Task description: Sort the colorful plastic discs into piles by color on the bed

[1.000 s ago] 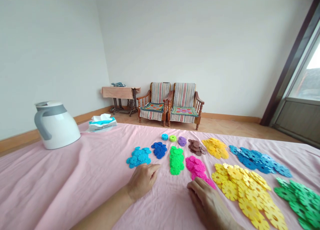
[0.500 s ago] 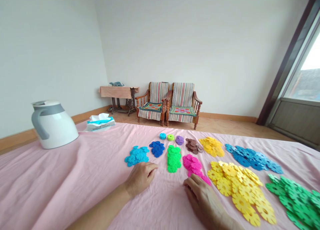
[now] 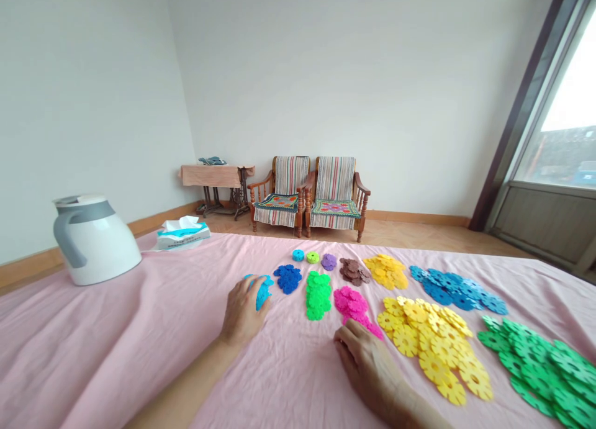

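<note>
Light blue was the colour under our left hand (image 3: 244, 312): a heap of flat, flower-shaped discs (image 3: 264, 292) on the pink cloth (image 3: 279, 385), with our fingers draped over its left side and the thumb by its near right edge. Those fingers were spread and bent, but we couldn't tell whether anything was actually pinched underneath. Our right hand (image 3: 367, 357) sat low with its fingers loosely curled, right by the near end of the hot pink pile (image 3: 351, 302). No disc showed in it, but its underside was hidden, so we couldn't swear to that.

Step-wise, we'd guess we were at getting hold of the blue ones, right hand just parked. The next move seemed to call for thumb and fingers closing in from both sides, low down, so loose discs didn't skid out.

As for which way stuff pointed: the discs lay mostly flat and overlapping, and being round they had no real front. Our hand covered too much of the blue heap to call its long axis. Easier ones: the bright green pile (image 3: 318, 295), between our hands and a bit beyond them, ran lengthways away from us, while the hot pink one, just beyond the right hand, slanted from far left to near right.
</note>
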Tool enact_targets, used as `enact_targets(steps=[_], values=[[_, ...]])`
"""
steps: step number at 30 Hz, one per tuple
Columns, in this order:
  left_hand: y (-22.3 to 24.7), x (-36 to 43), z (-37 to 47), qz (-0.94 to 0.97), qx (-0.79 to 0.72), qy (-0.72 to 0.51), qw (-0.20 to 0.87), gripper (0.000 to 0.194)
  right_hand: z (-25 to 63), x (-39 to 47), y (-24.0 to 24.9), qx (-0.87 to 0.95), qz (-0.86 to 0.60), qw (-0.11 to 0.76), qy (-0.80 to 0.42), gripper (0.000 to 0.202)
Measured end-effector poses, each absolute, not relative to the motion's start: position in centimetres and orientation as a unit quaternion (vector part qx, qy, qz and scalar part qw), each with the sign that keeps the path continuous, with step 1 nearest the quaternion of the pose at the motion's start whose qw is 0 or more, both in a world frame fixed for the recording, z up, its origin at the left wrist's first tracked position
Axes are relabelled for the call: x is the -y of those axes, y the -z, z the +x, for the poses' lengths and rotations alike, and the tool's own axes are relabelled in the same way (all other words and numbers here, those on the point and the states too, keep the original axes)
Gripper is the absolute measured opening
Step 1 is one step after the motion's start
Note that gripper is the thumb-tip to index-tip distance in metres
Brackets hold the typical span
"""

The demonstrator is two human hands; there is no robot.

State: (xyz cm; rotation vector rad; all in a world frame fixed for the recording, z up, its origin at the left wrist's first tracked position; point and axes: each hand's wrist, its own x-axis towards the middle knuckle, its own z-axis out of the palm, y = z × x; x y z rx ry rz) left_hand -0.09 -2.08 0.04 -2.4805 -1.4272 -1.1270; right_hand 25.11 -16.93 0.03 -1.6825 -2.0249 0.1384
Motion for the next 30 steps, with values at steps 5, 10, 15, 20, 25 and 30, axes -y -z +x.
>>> enact_targets(steps=[5,10,15,20,25,30], values=[[0.1,0.3,-1.9,-0.769,0.533,0.352,0.016,0.049,25.2,16.9,0.1,0.746,-0.613,0.257,-0.046,0.027],[0.2,-1.5,-3.8,-0.745,0.592,0.308,-0.022,0.053,25.3,16.8,0.4,0.747,-0.613,0.251,-0.056,0.026],[0.7,-1.7,-3.7,-0.761,0.595,0.258,-0.034,0.056,25.3,16.6,0.6,0.75,-0.609,0.251,-0.052,0.026],[1.2,-1.5,-1.8,-0.802,0.553,0.222,-0.029,0.069,25.3,16.7,0.5,0.748,-0.617,0.24,-0.051,0.027],[0.8,-2.4,0.6,-0.829,0.517,0.213,-0.027,0.063,25.1,16.9,0.2,0.743,-0.624,0.237,-0.049,0.026],[0.2,-2.2,4.1,-0.857,0.466,0.22,-0.024,0.052,25.1,16.8,-0.3,0.742,-0.625,0.239,-0.033,0.026]])
